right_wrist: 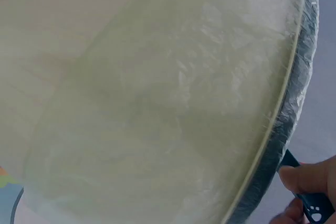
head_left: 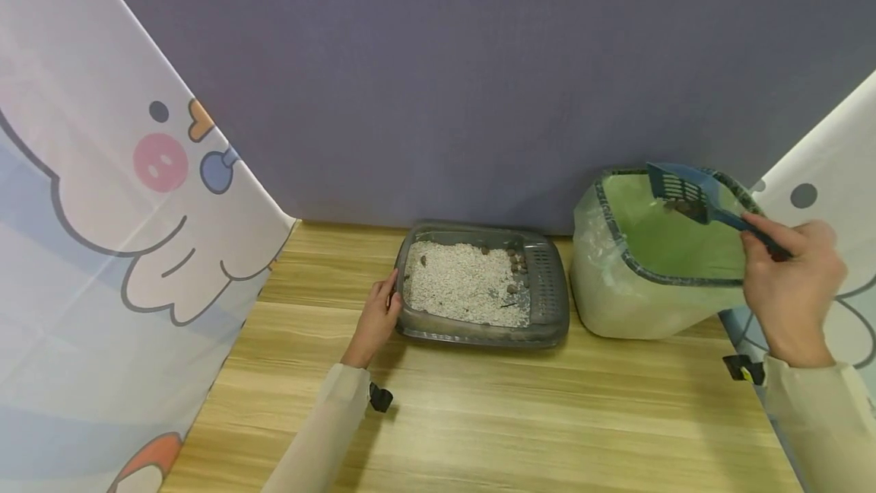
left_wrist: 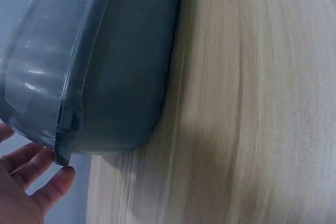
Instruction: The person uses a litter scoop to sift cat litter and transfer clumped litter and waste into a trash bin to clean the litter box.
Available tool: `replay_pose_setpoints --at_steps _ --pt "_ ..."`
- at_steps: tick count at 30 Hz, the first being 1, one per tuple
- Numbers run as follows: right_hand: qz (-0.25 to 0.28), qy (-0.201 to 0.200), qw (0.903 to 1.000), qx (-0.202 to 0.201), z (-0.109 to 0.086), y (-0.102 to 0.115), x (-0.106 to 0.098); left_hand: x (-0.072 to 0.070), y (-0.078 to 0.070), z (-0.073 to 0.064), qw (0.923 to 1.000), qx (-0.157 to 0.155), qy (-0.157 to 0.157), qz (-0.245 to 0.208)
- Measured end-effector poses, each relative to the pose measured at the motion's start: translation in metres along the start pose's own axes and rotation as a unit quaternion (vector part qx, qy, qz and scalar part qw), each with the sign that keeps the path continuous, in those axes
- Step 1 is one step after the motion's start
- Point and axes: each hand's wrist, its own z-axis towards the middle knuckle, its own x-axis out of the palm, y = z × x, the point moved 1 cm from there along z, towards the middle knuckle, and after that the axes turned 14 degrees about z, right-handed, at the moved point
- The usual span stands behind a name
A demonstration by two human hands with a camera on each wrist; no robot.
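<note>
A dark grey litter box (head_left: 479, 335) holds pale granular litter (head_left: 458, 280), with brown clumps (head_left: 516, 261) mostly toward its right side. My left hand (head_left: 378, 318) holds the box's left rim, thumb on one side and fingers on the other; the left wrist view shows the rim's tab (left_wrist: 64, 148) between them. Over a bin (head_left: 636, 314) lined with a clear plastic bag, my right hand (head_left: 794, 280) grips a blue litter scoop (head_left: 684, 192) by its handle. The slotted scoop head is tilted above the bin's opening, with brown clumps in it.
Litter box and bin stand side by side on a wood-grain table (head_left: 520, 417), near a grey back panel (head_left: 438, 82). Printed cartoon panels (head_left: 103, 173) flank both sides. The bin's dark rim (right_wrist: 289, 108) lies close to my right hand in the right wrist view.
</note>
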Motion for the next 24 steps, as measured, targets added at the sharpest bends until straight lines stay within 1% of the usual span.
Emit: replay_pose_setpoints --at_steps 3,5,8,13,15,17,19,21,23,24 --pt "0.015 -0.019 0.9990 -0.038 0.000 0.001 0.000 0.000 0.001 0.000 1.0000 0.000 -0.001 -0.003" --pt "0.017 -0.024 0.9985 -0.045 0.000 0.003 0.000 0.000 0.001 0.000 1.0000 0.000 0.000 -0.004" --pt "0.020 -0.020 0.9989 -0.038 0.000 0.008 0.000 -0.001 0.001 0.000 1.0000 -0.001 0.003 -0.008" --pt "0.035 -0.003 0.9994 -0.006 -0.002 0.024 0.000 -0.002 0.000 0.001 1.0000 0.002 -0.001 -0.008" --pt "0.059 0.001 0.9983 0.002 -0.005 0.034 0.002 -0.002 -0.001 0.001 1.0000 0.002 0.001 -0.008" --pt "0.097 0.009 0.9952 -0.003 -0.009 0.047 0.004 -0.002 -0.001 0.001 1.0000 0.002 0.004 -0.008" --pt "0.136 0.030 0.9898 -0.030 -0.013 0.060 0.009 -0.002 -0.001 0.001 1.0000 0.002 0.007 -0.006" --pt "0.164 0.068 0.9823 -0.059 -0.018 0.074 0.015 -0.002 -0.001 0.001 1.0000 0.002 0.006 -0.006" --pt "0.171 0.114 0.9740 -0.095 -0.024 0.088 0.023 -0.002 -0.001 0.001 1.0000 0.002 0.004 -0.006" --pt "0.164 0.142 0.9702 -0.109 -0.026 0.095 0.028 -0.002 -0.001 0.001 1.0000 0.002 0.002 -0.006"
